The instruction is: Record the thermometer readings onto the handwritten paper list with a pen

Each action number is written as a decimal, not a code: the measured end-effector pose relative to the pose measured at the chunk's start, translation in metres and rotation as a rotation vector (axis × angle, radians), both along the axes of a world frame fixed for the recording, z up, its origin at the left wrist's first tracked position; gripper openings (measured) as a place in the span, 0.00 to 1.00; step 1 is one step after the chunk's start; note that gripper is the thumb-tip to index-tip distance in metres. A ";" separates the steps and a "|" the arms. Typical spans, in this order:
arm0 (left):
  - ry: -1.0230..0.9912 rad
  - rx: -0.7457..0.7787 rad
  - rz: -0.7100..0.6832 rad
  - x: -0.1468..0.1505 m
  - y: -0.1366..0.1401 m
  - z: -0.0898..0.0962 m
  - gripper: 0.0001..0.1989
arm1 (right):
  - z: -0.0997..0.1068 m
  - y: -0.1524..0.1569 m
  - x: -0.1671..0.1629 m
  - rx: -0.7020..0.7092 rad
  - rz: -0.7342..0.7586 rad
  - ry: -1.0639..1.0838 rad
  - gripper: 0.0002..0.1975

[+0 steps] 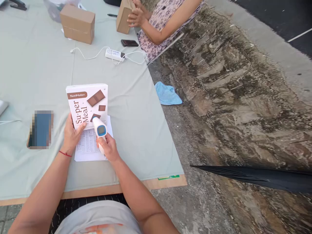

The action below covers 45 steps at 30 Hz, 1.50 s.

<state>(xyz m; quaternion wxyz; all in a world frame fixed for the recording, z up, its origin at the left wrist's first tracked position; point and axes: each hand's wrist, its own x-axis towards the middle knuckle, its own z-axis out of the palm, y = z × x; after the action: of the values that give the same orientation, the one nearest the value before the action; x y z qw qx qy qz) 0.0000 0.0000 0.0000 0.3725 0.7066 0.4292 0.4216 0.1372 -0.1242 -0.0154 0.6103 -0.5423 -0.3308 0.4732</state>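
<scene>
My left hand [72, 134] grips the lower left edge of a white box [84, 105] printed "NutriMotion Su-per Meal", with its thumb over the front. The box is held tilted up, and its lower part overlaps printed paper sheets [87, 146] on the table. In my right hand [109, 148] is a white and blue infrared thermometer [99, 126], fingers wrapped round its handle. Its small screen faces me, and its front end is close to the box's lower right corner. Whether it touches the box I cannot tell.
Left lies a blurred-out phone [41, 130]. Farther back are a cardboard box [78, 24], a white device with a cable [114, 54] and a dark phone [129, 43]. Across the table another person's hands [136, 16] hold a smaller carton [123, 18]. A blue cloth [168, 93] lies beyond the right edge.
</scene>
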 end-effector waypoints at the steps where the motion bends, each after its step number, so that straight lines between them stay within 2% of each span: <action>1: 0.006 0.000 -0.001 0.000 -0.001 0.001 0.34 | 0.000 0.000 0.000 -0.004 0.006 0.013 0.27; 7: 0.011 0.050 -0.010 0.001 -0.003 0.006 0.32 | 0.003 -0.001 0.002 0.062 0.074 0.218 0.24; 11: 0.038 0.100 -0.011 0.000 0.000 0.002 0.32 | 0.005 -0.007 0.007 0.084 -0.005 0.318 0.23; 15: 0.051 0.103 0.003 -0.002 0.002 -0.001 0.34 | 0.007 -0.013 0.010 0.096 -0.082 0.333 0.22; 22: -0.016 0.107 -0.020 -0.001 0.004 -0.001 0.37 | 0.004 -0.015 0.016 0.101 -0.090 0.257 0.23; 28: -0.045 0.093 -0.021 -0.001 0.007 -0.004 0.37 | -0.003 -0.015 0.024 0.103 -0.178 0.038 0.23; 31: -0.097 0.097 -0.035 -0.002 0.008 -0.009 0.41 | -0.010 -0.014 0.031 0.061 -0.283 -0.183 0.26; 35: -0.110 0.137 -0.024 -0.006 0.009 -0.021 0.46 | -0.027 -0.011 0.050 -0.158 -0.494 -0.630 0.30; 37: -0.092 0.186 0.017 -0.008 0.010 -0.027 0.47 | -0.035 -0.010 0.061 -0.267 -0.527 -0.813 0.27; 39: -0.083 0.216 0.057 -0.010 0.012 -0.031 0.47 | -0.040 -0.011 0.069 -0.308 -0.531 -0.954 0.23; 41: -0.091 0.213 0.078 -0.011 0.013 -0.032 0.47 | -0.040 -0.012 0.071 -0.279 -0.568 -1.073 0.19; 43: -0.111 0.199 0.092 -0.010 0.014 -0.032 0.47 | -0.036 -0.014 0.066 -0.193 -0.592 -1.152 0.15; 45: -0.132 0.188 0.103 -0.009 0.014 -0.031 0.47 | -0.033 -0.015 0.053 -0.096 -0.489 -1.167 0.11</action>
<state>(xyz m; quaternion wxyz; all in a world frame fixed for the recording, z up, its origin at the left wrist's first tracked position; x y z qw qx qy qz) -0.0088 0.0142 -0.0308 0.3098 0.6863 0.3981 0.5239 0.1903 -0.1392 -0.0482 0.3949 -0.7977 -0.4541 -0.0392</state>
